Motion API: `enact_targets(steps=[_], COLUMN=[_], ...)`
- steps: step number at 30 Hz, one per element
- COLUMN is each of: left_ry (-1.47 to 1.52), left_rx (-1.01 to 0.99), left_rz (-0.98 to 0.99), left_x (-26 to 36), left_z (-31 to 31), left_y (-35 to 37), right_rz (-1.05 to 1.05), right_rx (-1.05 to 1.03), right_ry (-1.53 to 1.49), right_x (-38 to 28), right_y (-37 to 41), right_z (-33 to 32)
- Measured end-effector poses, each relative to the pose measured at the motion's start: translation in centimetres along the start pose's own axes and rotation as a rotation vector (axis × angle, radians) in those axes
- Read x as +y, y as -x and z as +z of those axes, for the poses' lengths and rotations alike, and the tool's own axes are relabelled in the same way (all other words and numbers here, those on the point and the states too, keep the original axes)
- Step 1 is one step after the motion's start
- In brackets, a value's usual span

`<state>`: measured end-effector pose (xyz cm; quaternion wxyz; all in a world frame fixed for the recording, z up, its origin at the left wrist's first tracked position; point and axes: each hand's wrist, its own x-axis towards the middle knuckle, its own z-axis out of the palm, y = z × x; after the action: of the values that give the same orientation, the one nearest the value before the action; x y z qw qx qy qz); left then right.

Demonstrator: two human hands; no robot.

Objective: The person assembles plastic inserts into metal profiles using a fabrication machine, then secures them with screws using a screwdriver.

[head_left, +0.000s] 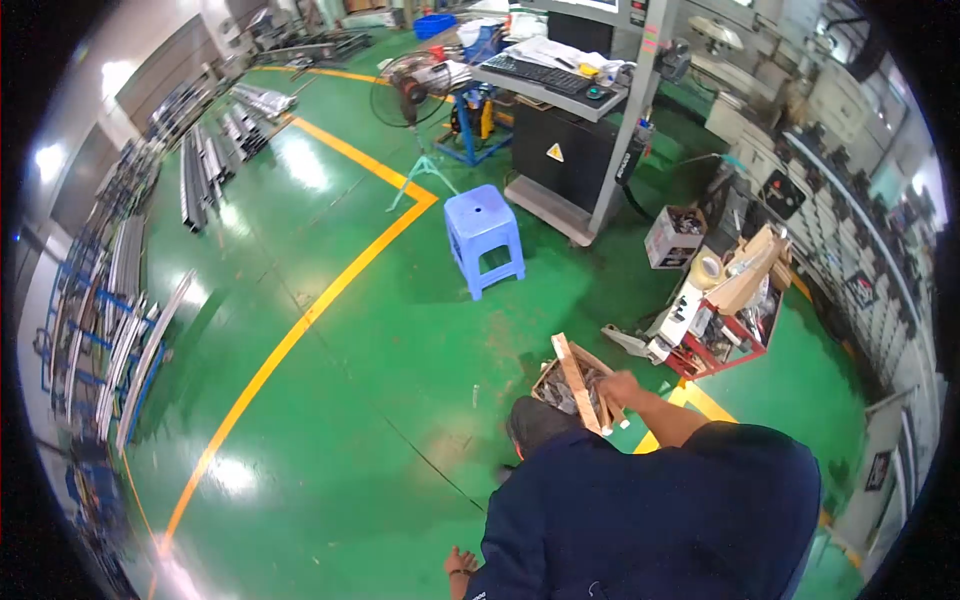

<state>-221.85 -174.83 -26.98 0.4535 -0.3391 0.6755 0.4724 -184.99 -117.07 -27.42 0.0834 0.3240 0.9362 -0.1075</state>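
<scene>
Neither of my own hands shows in the head view. Right before me a person in a dark navy top (650, 510) bends forward, back toward the camera. This person's right hand (622, 388) is closed at the right side of an open box (548, 378) of small dark pieces. Across the box lies a long light-brown strip (574, 378). The person's other hand (461, 562), with a dark band at the wrist, hangs low over the green floor, fingers partly curled. The lowered head hides the near corner of the box.
A blue plastic stool (484, 238) stands ahead. Beyond are a machine console (560, 160) with a keyboard and a pedestal fan (410, 95). To the right are a red bin (735, 345) of scraps and a carton (675, 243). Metal profiles (205, 170) lie at left.
</scene>
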Motion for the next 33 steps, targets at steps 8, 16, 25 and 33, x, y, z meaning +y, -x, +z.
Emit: enact_targets(steps=[8, 16, 25, 33], left_ry=[-0.027, -0.319, -0.463, -0.464], left_rx=[0.033, -0.078, -0.058, -0.018], left_rz=[0.367, 0.075, -0.036, -0.112], left_x=[26.1, 34.1, 49.6, 55.7], left_z=[15.4, 34.2, 51.8, 54.0], left_y=[-3.5, -6.7, 5.0, 7.9], right_rz=[0.676, 0.704, 0.891, 0.952], right_rx=[0.816, 0.965, 0.795, 0.65], right_ry=[-0.807, -0.442, 0.032, 0.109], right_x=[11.5, 32.0, 53.2, 57.0], right_y=[-27.2, -53.2, -71.0, -75.6], right_z=[-24.6, -51.7, -59.0, -59.3])
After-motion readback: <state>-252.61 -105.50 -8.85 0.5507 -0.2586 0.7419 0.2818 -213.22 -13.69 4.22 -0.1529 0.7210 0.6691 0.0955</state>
